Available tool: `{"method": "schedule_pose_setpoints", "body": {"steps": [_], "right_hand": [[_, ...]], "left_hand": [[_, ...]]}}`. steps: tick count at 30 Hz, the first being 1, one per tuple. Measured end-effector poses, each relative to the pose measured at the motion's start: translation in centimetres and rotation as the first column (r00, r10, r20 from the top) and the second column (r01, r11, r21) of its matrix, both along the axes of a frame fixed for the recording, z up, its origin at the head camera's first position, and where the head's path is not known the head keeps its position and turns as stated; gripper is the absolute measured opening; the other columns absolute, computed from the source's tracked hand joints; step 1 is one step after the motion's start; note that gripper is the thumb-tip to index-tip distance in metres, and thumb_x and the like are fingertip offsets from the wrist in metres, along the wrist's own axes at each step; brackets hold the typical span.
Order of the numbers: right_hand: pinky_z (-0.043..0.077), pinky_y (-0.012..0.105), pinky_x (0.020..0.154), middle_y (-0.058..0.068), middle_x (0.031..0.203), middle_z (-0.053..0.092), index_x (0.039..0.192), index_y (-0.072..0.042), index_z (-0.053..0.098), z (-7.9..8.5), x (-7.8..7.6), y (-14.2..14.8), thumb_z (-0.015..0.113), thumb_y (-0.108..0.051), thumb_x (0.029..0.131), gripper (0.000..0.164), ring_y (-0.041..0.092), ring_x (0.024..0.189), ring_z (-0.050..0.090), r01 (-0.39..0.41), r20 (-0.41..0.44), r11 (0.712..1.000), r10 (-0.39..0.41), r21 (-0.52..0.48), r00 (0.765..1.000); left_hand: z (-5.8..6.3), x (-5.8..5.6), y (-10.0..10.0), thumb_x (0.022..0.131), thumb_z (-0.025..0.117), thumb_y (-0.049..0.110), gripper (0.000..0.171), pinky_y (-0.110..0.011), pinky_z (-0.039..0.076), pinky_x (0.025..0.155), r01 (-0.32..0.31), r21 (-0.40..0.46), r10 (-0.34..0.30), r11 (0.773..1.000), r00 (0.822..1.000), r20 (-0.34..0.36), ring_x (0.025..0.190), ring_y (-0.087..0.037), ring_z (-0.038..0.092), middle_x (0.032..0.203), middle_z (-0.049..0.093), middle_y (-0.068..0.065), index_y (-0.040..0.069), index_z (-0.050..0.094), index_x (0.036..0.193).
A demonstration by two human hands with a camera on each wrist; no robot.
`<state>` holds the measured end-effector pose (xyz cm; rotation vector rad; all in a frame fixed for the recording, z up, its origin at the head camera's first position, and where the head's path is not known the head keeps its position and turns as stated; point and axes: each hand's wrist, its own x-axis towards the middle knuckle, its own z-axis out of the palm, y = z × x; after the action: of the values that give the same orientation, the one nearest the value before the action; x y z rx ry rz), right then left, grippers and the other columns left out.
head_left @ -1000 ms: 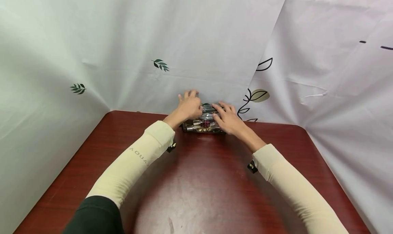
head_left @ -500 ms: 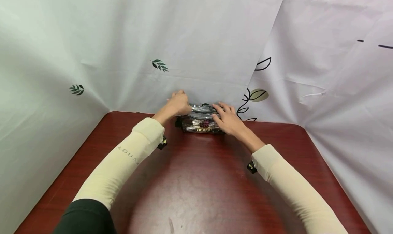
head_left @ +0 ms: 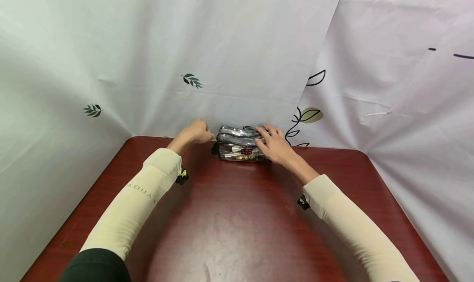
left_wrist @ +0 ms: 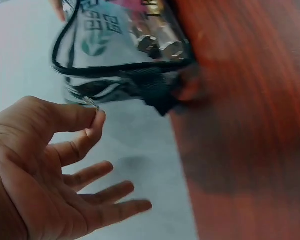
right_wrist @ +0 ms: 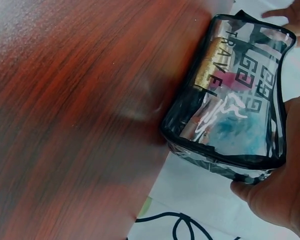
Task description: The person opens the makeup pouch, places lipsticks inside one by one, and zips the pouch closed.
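Observation:
A clear travel toiletry bag (head_left: 229,153) with black piping stands at the table's far edge, its zippered top closed along the length that shows. My left hand (head_left: 195,131) is at the bag's left end. In the left wrist view its thumb and index finger pinch a small metal zipper pull (left_wrist: 91,103), the other fingers spread apart. My right hand (head_left: 277,144) holds the bag's right end, fingers over the top. In the right wrist view, the thumb lies against that end, beside the printed front (right_wrist: 240,107). Small bottles with metallic caps (left_wrist: 171,50) show through the plastic.
The dark red wooden table (head_left: 237,216) reaches back to a white fabric backdrop (head_left: 244,68) printed with leaves. The cloth hangs right behind the bag and along both sides. A dark tab (left_wrist: 162,95) sticks out from the bag's left end.
My left hand has moved left along the bag's top to just past its left end, uncovering the zippered top. My right hand has stayed on the right end.

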<state>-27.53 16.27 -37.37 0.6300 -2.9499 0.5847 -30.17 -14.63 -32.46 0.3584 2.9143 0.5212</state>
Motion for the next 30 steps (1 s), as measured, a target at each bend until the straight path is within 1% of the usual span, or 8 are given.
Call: {"method": "schedule_pose_setpoints", "body": {"steps": [2,3,7,9,17,24,27,30], "right_hand": [[0.036,0.065,0.116,0.011,0.173,0.022,0.164,-0.024,0.032,-0.1,0.1,0.0,0.032,-0.052,0.109,0.062,0.046,0.151,0.025,0.003,-0.001,1.000,-0.003,-0.001,1.000],[0.036,0.065,0.116,0.012,0.173,0.023,0.164,-0.024,0.033,-0.1,0.2,-0.1,0.032,-0.052,0.109,0.062,0.046,0.151,0.025,0.003,-0.001,1.000,-0.003,-0.003,1.000],[0.036,0.066,0.116,0.012,0.172,0.023,0.164,-0.024,0.033,-0.2,0.4,-0.2,0.032,-0.052,0.109,0.062,0.046,0.152,0.025,0.007,-0.001,1.000,-0.007,-0.001,1.000],[0.036,0.067,0.115,0.012,0.173,0.023,0.164,-0.024,0.033,-0.1,0.4,-0.3,0.032,-0.052,0.109,0.062,0.046,0.152,0.025,0.007,0.000,1.000,-0.007,-0.004,1.000],[0.040,0.067,0.111,0.010,0.173,0.022,0.164,-0.024,0.033,0.0,0.6,-0.7,0.032,-0.053,0.109,0.062,0.045,0.151,0.027,0.014,-0.002,1.000,-0.014,-0.010,1.000],[0.041,0.067,0.110,0.010,0.173,0.023,0.164,-0.025,0.033,0.1,0.5,-0.8,0.034,-0.050,0.109,0.061,0.045,0.150,0.028,0.019,0.002,1.000,-0.019,-0.007,1.000],[0.038,0.068,0.112,0.009,0.174,0.020,0.165,-0.026,0.031,0.2,0.5,-0.7,0.033,-0.052,0.110,0.061,0.046,0.152,0.024,0.018,0.019,0.999,-0.018,-0.026,1.000],[0.032,0.073,0.115,0.008,0.176,0.014,0.166,-0.031,0.025,0.3,0.7,-0.2,0.033,-0.060,0.108,0.065,0.048,0.157,0.017,0.030,0.042,0.997,-0.027,-0.073,0.999]], "left_hand": [[-1.1,0.0,-0.3,0.095,0.059,0.021,0.042,-0.031,0.043,0.063,0.004,0.050,-0.005,0.999,1.000,0.015,0.068,-0.019,0.048,0.070,0.054,-0.002,0.016,0.052,0.053],[-1.6,0.0,-0.5,0.096,0.059,0.020,0.041,-0.030,0.042,0.062,0.004,0.074,-0.006,0.997,1.000,0.025,0.068,-0.018,0.049,0.072,0.058,-0.001,0.013,0.058,0.055],[-3.2,0.2,-0.5,0.096,0.063,0.021,0.030,-0.026,0.044,0.068,0.025,0.113,-0.027,0.993,0.999,0.017,0.081,-0.019,0.058,0.096,0.074,-0.006,0.006,0.077,0.075],[-3.8,0.2,-0.3,0.095,0.064,0.020,0.027,-0.027,0.044,0.070,0.015,0.137,-0.018,0.990,1.000,0.021,0.085,-0.020,0.059,0.101,0.075,-0.009,0.003,0.079,0.082],[-4.7,0.4,-0.1,0.097,0.061,0.018,0.027,-0.026,0.040,0.064,-0.044,0.198,0.040,0.979,0.999,0.024,0.076,-0.019,0.054,0.081,0.063,-0.002,0.009,0.067,0.072],[-5.7,0.6,-0.3,0.096,0.051,0.010,0.035,-0.027,0.033,0.061,-0.057,0.281,0.044,0.958,0.998,0.051,0.063,-0.016,0.039,0.065,0.041,0.003,0.017,0.044,0.062],[-5.9,0.9,-0.4,0.097,0.051,0.011,0.029,-0.029,0.036,0.066,-0.019,0.307,0.007,0.951,0.999,0.041,0.066,-0.017,0.042,0.070,0.046,0.001,0.014,0.049,0.068],[-5.7,1.3,-0.6,0.100,0.050,0.014,0.022,-0.037,0.048,0.079,0.037,0.280,-0.034,0.959,0.999,-0.013,0.083,-0.026,0.058,0.089,0.064,-0.010,0.005,0.065,0.087]]}}
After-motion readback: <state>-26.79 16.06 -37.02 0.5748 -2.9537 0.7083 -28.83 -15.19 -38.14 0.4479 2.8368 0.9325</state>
